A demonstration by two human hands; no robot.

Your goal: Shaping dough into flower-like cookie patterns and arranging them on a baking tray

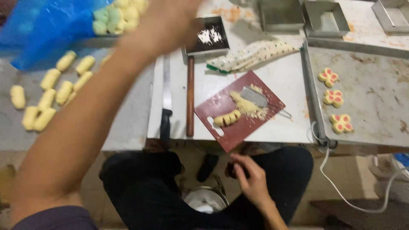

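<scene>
- Left hand (170, 19) is flung far out across the top of the view, blurred; whether it is spread or gripping, I cannot tell. It sits right by the blue plastic bag (47, 30) and a heap of yellow and green dough pieces (117, 17).
- Right hand (249, 176) is low, over the lap, fingers curled around a small dark object (232, 170) that is too hidden to name.
- Just up from that hand: a dark red cutting board (221, 106) at the table edge, carrying a pile of yellow crumbs (247, 106), a few small yellow dough rolls (227, 118) and a grey mesh strainer (255, 97).
- Left of the board, a wooden rolling pin (190, 96) and a long knife (165, 102) lie side by side.
- Further left, rows of yellow dough logs (47, 96) on a grey tray (128, 115).
- Far right, three flower-shaped cookies (334, 99) with red centres sit on a metal tray (375, 106).
</scene>
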